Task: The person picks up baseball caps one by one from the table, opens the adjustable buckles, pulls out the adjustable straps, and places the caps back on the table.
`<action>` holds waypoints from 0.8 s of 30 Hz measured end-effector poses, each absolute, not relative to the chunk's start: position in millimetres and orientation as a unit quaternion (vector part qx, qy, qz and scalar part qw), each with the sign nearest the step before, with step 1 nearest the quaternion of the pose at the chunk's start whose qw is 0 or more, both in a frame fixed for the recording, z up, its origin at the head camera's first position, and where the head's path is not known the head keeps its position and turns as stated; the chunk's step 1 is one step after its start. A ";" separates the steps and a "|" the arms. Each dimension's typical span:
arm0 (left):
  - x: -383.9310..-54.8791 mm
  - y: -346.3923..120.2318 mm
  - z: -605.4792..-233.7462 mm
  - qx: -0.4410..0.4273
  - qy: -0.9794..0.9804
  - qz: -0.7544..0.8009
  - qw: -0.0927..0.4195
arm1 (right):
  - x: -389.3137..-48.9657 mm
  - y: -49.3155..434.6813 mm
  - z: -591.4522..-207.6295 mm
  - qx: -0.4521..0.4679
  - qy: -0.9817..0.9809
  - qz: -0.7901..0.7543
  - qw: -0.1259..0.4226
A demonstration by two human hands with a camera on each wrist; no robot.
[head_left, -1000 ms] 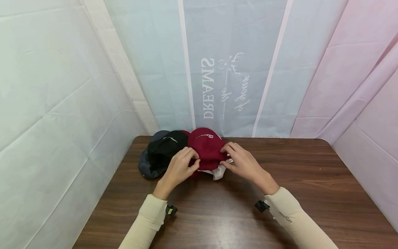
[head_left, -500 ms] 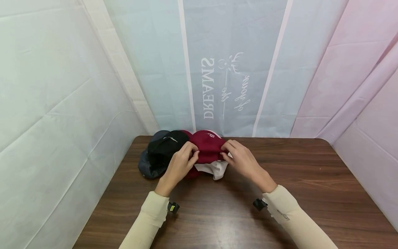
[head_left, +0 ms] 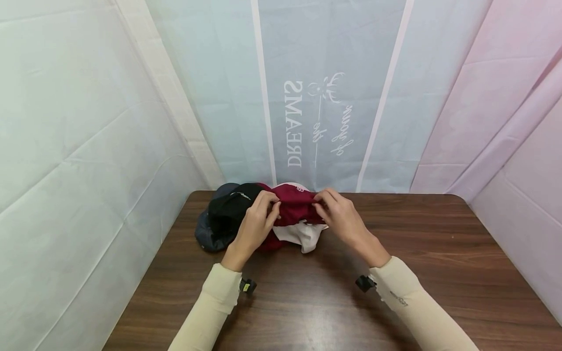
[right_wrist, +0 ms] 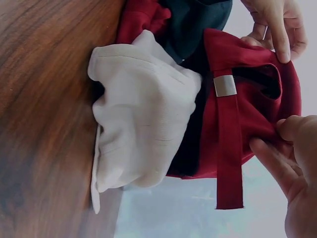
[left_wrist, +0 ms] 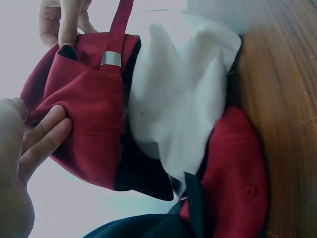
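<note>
Evidently, our left hand [head_left: 256,218] and right hand [head_left: 344,218] pinch opposite sides of the red cap [head_left: 298,213], just above the white cap [head_left: 303,236] towards the back of the tabletop [head_left: 439,268]. Should one pinch slip, we could let it sag crooked; its loose strap [right_wrist: 230,158] might snag, or a sideways pull could nudge the black cap [head_left: 230,208].

Before me, the blue curtain [head_left: 327,63] bears "DREAMS", "the" and "of your", sideways and mirrored. Marks on the red cap [head_left: 297,212] I hold, the black cap [head_left: 229,208] and my right sleeve [head_left: 414,302]: too small to read.
</note>
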State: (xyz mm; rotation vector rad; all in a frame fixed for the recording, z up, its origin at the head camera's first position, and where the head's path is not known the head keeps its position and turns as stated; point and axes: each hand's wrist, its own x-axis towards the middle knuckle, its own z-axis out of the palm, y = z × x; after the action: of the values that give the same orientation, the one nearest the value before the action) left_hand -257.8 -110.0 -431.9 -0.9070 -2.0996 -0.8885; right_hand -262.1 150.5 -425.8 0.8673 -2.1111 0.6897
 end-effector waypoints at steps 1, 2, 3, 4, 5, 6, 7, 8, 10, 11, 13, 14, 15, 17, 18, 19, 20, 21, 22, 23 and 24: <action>-258.1 -109.5 -430.4 -0.349 -0.803 -0.340 0.342 | -261.9 150.3 -424.1 0.339 -0.820 0.270 0.375; -258.2 -109.2 -428.9 -0.350 -0.801 -0.339 0.347 | -261.6 150.2 -422.3 0.339 -0.817 0.270 0.380; -258.3 -108.8 -427.4 -0.350 -0.799 -0.338 0.352 | -261.0 150.0 -420.4 0.338 -0.815 0.271 0.384; -258.2 -108.4 -425.6 -0.350 -0.797 -0.337 0.358 | -260.3 149.9 -418.6 0.338 -0.814 0.271 0.388; -257.9 -108.0 -423.9 -0.351 -0.795 -0.335 0.363 | -259.4 149.7 -416.8 0.337 -0.813 0.271 0.391; -257.7 -107.5 -422.1 -0.352 -0.793 -0.335 0.368 | -258.5 149.6 -415.0 0.335 -0.812 0.270 0.393; -257.4 -107.1 -420.2 -0.354 -0.789 -0.335 0.373 | -257.4 149.6 -413.0 0.335 -0.812 0.270 0.395; -257.0 -106.7 -418.5 -0.356 -0.787 -0.335 0.377 | -256.2 149.6 -411.2 0.334 -0.811 0.271 0.396; -256.2 -105.9 -415.5 -0.360 -0.783 -0.334 0.382 | -253.8 150.0 -407.3 0.333 -0.810 0.273 0.398; -255.8 -105.7 -414.1 -0.363 -0.781 -0.333 0.384 | -252.6 150.2 -405.5 0.332 -0.809 0.275 0.399; -254.7 -105.2 -411.4 -0.365 -0.780 -0.331 0.387 | -250.6 150.9 -401.8 0.332 -0.807 0.278 0.401; -254.0 -105.0 -410.0 -0.366 -0.780 -0.330 0.387 | -249.5 151.2 -399.9 0.332 -0.807 0.279 0.401; -253.2 -104.8 -408.5 -0.366 -0.779 -0.330 0.388 | -248.6 151.6 -398.1 0.331 -0.806 0.281 0.402; -251.3 -104.3 -405.0 -0.367 -0.778 -0.329 0.389 | -246.8 152.6 -394.6 0.330 -0.806 0.281 0.404; -250.1 -104.1 -403.2 -0.368 -0.778 -0.329 0.390 | -245.8 153.1 -392.6 0.329 -0.805 0.281 0.406; -249.0 -103.8 -401.3 -0.369 -0.776 -0.328 0.392 | -244.8 153.7 -390.8 0.328 -0.804 0.281 0.408; -247.9 -103.4 -399.4 -0.371 -0.775 -0.327 0.394 | -243.6 154.3 -388.6 0.329 -0.803 0.281 0.410; -246.9 -102.8 -397.2 -0.373 -0.772 -0.327 0.398 | -242.5 154.8 -386.5 0.329 -0.801 0.282 0.412; -245.8 -102.3 -395.1 -0.375 -0.769 -0.327 0.401 | -241.0 155.4 -384.1 0.328 -0.801 0.283 0.413; -244.7 -101.6 -393.0 -0.377 -0.767 -0.328 0.404 | -239.6 155.9 -381.9 0.328 -0.800 0.282 0.415; -243.5 -101.1 -390.9 -0.379 -0.764 -0.328 0.407 | -237.8 156.2 -379.3 0.328 -0.799 0.284 0.416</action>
State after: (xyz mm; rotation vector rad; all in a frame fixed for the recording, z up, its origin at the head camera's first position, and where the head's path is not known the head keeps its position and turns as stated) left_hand -243.5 -101.1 -390.9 -0.9555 -1.9264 -0.8276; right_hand -237.8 156.2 -379.3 0.8248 -2.0071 0.7136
